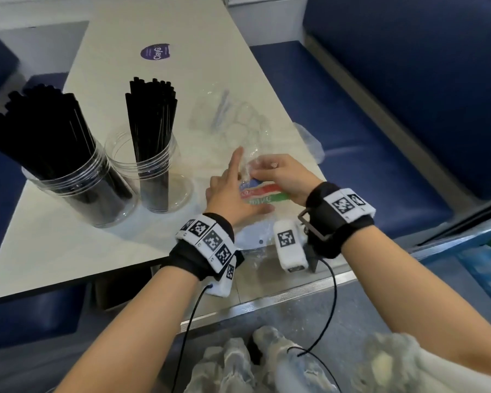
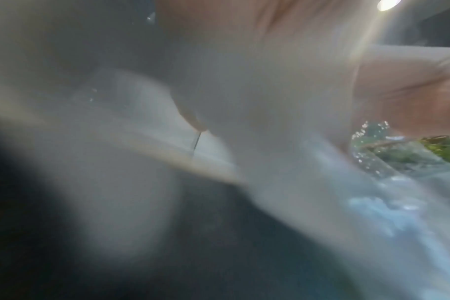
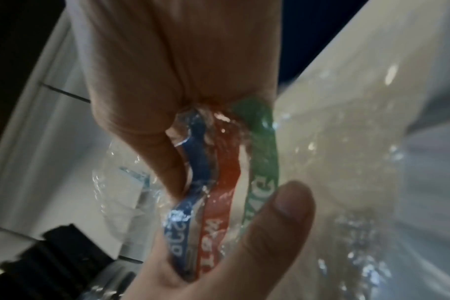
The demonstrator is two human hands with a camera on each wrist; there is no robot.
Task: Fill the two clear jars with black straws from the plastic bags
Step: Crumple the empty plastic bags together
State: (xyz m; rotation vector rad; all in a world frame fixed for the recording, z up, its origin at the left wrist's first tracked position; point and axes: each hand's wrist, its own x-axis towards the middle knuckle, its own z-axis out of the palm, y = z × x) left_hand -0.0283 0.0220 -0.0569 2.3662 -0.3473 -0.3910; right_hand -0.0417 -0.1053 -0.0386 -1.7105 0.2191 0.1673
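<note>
Two clear jars stand on the left of the table (image 1: pixel 54 251). The left jar (image 1: pixel 77 191) is packed with black straws (image 1: pixel 40 129). The right jar (image 1: pixel 156 180) holds a thinner bundle of straws (image 1: pixel 150 123). Near the table's right edge both hands hold a crumpled clear plastic bag (image 1: pixel 262 192) with blue, red and green stripes. My right hand (image 1: pixel 281 174) grips its bunched end, fingers curled round it (image 3: pixel 167 71). My left hand (image 1: pixel 233 191) holds the bag (image 3: pixel 224 162) with its thumb (image 3: pixel 278 213) on the stripes, index finger straight. No straws show in the bag. The left wrist view is blurred.
Another empty clear bag (image 1: pixel 233 117) lies flat on the table beyond the hands, and more clear plastic (image 1: pixel 309 140) hangs over the right edge. A purple sticker (image 1: pixel 155 52) is at the far end. Blue bench seats (image 1: pixel 366 165) flank the table.
</note>
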